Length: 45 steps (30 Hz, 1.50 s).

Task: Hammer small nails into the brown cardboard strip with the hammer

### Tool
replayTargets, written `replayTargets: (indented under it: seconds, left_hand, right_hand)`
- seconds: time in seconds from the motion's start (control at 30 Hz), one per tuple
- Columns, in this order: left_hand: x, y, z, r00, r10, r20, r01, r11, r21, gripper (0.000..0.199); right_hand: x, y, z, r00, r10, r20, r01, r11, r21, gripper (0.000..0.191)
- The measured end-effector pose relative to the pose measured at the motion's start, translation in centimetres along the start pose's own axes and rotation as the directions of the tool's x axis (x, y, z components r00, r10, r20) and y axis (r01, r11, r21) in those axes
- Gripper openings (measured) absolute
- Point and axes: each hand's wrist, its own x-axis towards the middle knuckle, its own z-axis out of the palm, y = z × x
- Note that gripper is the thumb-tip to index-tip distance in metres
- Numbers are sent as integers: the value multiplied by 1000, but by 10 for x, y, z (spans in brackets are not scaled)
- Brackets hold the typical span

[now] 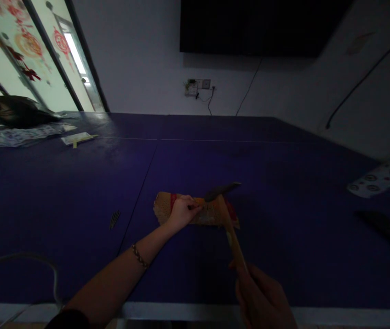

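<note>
My right hand (260, 292) is wrapped round the wooden handle of a hammer (232, 228), whose dark head (221, 191) is raised over the right part of a brown and red piece of wood or board (164, 208) on the blue table. My left hand (183, 210) rests on that piece with thumb and forefinger pinched together near the hammer head. Whatever lies between those fingertips is too small and dark to name. Several thin dark nails (114, 220) lie on the table left of my left forearm.
A white power strip or patterned item (380, 178) lies at the right, near a dark flat object (387, 228). Bags and papers (30, 132) sit at the back left. A pale cable (27, 257) curls at the front left. Beyond the table (250, 160) is a wall with a screen.
</note>
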Motion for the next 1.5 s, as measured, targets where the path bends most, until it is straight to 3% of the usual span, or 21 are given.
replayTargets:
  seconds: [0.23,0.57,0.73,0.9,1.07,1.5]
  left_hand:
    - [1,2,0,1000,7,3,-7,1000,-16,17]
    - [3,5,-2,999,11,32,-10,1000,-7,16]
    - [3,4,-3,999,6,54,-7,1000,14,12]
    - [2,2,-2,998,-10,69,8,1000,26,14]
    - [3,-1,1,997,-20,80,18,999,29,11]
    - [3,6,-2,995,-31,90,25,997,74,12]
  right_hand:
    - [1,2,10,996,-61,62,73,970,-233,53]
    - [-4,-2,14,990,-139,4,133,939,-317,41]
    - [-6,-2,15,984,-181,0,169,917,-362,50]
    - [-3,1,16,960,-278,33,258,834,-487,55]
    - [-2,7,16,933,-360,10,317,806,-500,56]
    - [-1,7,17,944,-329,-8,290,845,-448,55]
